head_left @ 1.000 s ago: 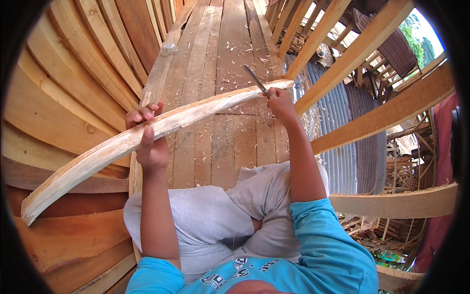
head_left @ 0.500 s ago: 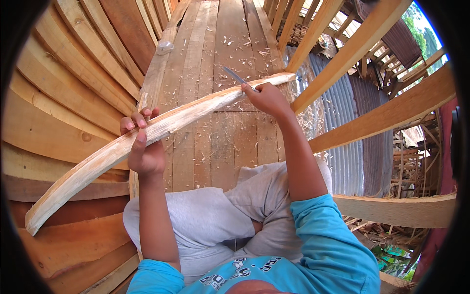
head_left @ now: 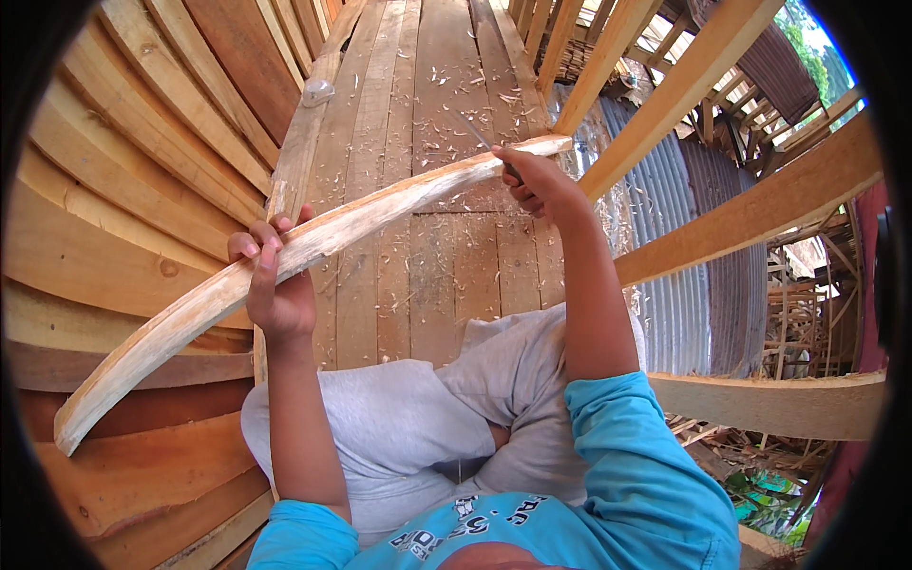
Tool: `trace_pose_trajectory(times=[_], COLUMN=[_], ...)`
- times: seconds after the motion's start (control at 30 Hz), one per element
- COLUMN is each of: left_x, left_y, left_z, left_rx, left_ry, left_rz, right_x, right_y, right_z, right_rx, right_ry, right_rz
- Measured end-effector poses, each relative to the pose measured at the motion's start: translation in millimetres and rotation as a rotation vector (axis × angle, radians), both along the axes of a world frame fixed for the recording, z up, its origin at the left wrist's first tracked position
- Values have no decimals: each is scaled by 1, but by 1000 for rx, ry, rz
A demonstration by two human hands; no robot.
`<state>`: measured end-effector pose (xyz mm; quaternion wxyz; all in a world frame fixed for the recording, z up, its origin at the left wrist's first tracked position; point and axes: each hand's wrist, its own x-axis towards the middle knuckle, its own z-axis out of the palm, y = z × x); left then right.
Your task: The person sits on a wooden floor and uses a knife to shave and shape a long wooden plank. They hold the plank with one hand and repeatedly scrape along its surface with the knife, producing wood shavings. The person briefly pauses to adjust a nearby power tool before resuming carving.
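A long, pale stick of raw wood [head_left: 380, 211] lies slantwise across my front, its near end low at the left and its far end at the upper right. My left hand [head_left: 275, 275] is closed around its middle part, thumb on the near side and fingers over the far side. In my right hand [head_left: 543, 185] is a knife [head_left: 472, 130], gripped by its dark handle. Its narrow grey blade points up and to the left, beyond the stick. The right hand is at the stick's right part; whether the blade touches the wood I cannot tell.
Wood shavings [head_left: 456, 81] litter the plank floor [head_left: 432, 275]. Stacked boards [head_left: 123, 218] line the left side, with a small clear plastic item [head_left: 318, 91] beside them. Slanted wooden rails [head_left: 750, 223] stand at the right, above corrugated metal sheets [head_left: 665, 209]. My crossed legs [head_left: 380, 408] are below.
My right hand with the knife has moved a little to the right along the stick and turned, the blade now steeper. My left hand and the stick have barely shifted.
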<state>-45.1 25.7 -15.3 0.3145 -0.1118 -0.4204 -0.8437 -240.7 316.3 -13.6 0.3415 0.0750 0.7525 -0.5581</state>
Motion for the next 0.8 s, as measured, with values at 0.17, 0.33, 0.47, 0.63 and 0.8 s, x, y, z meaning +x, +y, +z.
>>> trace_pose_trajectory(times=[0.17,0.33,0.47,0.63,0.8], left_x=[1,2,-1,2,1], left_y=[-1,-3,1,-4,-2], left_z=[-1,-2,0,0,-1], left_rx=[2,16,23,15,60], left_ry=[-16,-14,-15,-16,2], left_rz=[8,-1,-22,-22,-5], right_x=[4,9,-3,23,32], right_y=[42,54,66,89,77], right_z=[16,22,-16,-2,-6], right_rx=[636,812,588,437,717], right_ry=[453,471,453,344,192], right_rz=[39,62,6,460,669])
